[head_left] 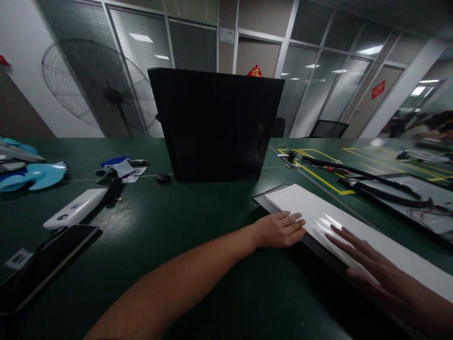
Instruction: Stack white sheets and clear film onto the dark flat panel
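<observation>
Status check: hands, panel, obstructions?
Left hand: flat, at edge of glossy white rectangular panel. Right hand: open over panel, contact unclear. Large black boxy object standing beyond, apart from panel.

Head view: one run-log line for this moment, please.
left hand: touching white panel | right hand: over white panel, contact unclear | surface: green table

A glossy white panel (327, 212), bright streaks reflected on its surface, is seen lying flat and slantwise from right of centre to the right edge. A dark, thin-rimmed base (318, 245) is mostly covered by it, exposed at the upper-left end.
</observation>
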`<state>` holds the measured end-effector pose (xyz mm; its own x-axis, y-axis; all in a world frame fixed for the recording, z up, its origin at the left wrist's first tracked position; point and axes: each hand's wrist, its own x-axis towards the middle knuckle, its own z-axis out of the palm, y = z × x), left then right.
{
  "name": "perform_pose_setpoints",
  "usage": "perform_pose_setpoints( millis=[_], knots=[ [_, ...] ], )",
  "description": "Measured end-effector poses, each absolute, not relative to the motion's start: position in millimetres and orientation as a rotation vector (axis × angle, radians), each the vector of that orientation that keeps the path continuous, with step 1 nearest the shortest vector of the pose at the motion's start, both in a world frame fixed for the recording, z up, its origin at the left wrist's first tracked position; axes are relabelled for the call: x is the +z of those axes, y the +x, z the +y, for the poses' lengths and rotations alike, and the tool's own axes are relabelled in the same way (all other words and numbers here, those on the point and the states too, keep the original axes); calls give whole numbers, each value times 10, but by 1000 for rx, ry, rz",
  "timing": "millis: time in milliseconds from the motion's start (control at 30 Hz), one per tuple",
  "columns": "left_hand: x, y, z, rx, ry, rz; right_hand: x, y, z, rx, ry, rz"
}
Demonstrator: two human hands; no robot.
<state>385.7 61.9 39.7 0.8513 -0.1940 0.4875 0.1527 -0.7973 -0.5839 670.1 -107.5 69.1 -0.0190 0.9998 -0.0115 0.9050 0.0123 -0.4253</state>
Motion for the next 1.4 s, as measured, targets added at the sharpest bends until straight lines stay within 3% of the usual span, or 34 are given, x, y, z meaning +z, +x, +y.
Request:
perform_pose_setpoints(
  millis=[333, 533, 800, 933, 1133, 1400],
  knots=[
    [383, 3919, 599, -674, -2455, -119, 436, 7152, -42, 577, -1952, -2129],
    [562, 2984, 142, -607, -2436, -304, 271, 7409, 524, 428, -1956, -2160],
    [675, 1650, -576, -267, -2372, -779, 41, 7553, 1072, 337, -1947, -2218],
    [629, 1549, -761, -74, -2381, -1047, 91, 7606, 1168, 275, -2086, -2135],
    [503, 1727, -825, -81, -2372, -1324, 210, 7547, 1106, 170, -2235, -2061],
    [805, 1451, -591, 53, -2707, -1309, 166, 7234, 876, 121, -2349, -1948]
  ],
)
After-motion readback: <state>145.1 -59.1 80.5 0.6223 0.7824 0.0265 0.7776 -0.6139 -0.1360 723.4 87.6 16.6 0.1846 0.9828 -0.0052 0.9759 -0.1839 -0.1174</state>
